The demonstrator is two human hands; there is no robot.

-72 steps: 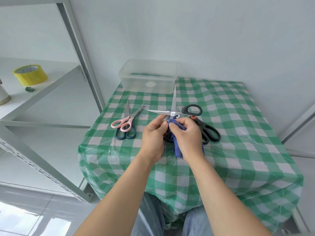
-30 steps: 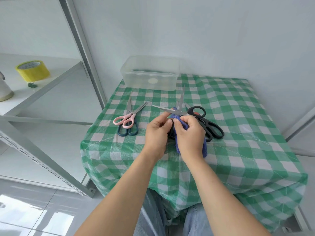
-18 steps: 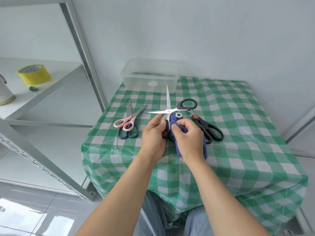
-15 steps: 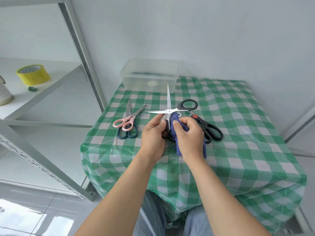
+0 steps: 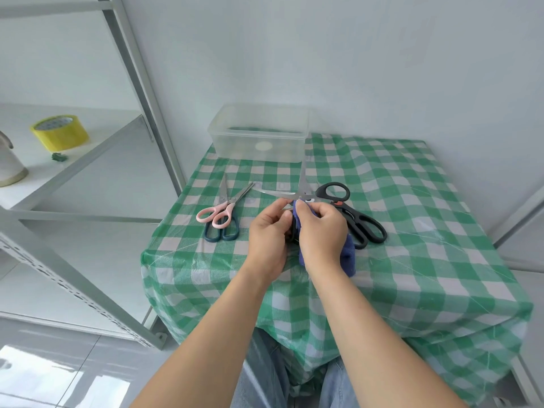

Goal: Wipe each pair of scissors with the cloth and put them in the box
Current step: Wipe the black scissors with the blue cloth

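Above the middle of the checked table, my left hand (image 5: 269, 229) grips the dark handles of an opened pair of scissors (image 5: 294, 194); one blade points left, the other away towards the box. My right hand (image 5: 322, 234) holds a blue cloth (image 5: 348, 256) and pinches it against the scissors near the pivot. A clear plastic box (image 5: 259, 134) stands at the far edge. Pink-handled scissors (image 5: 219, 209) lie across dark teal-handled scissors (image 5: 223, 232) to the left. Large black scissors (image 5: 357, 220) lie to the right of my hands.
The table wears a green and white checked cover (image 5: 412, 231) and stands against a white wall. A grey metal shelf frame (image 5: 141, 92) rises on the left; its shelf carries a yellow tape roll (image 5: 59, 132) and a white vessel (image 5: 8, 166).
Over the last seconds the cloth hand has rubbed around the pivot of the opened scissors while the blades swung slightly; the scissors on the table have not moved.
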